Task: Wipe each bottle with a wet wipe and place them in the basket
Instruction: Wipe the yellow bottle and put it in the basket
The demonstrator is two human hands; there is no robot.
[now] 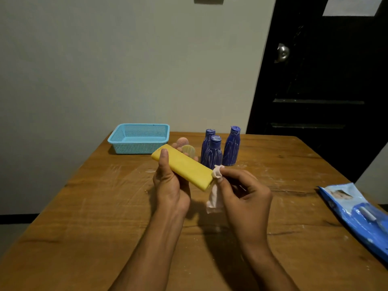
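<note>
No writing can be read on anything here; the caps of the three blue bottles (218, 149) carry a mark too small to make out. The left hand (170, 181) grips the yellow bottle (184, 168), thumb laid over its top face, holding it tilted above the table (84, 217). The right hand (243, 192) pinches a wet wipe (216, 185) against the bottle's near end. The blue basket (138, 138) sits at the table's far left edge, well apart from the hands. A blue wipe pack (357, 213) lies at the right edge.
</note>
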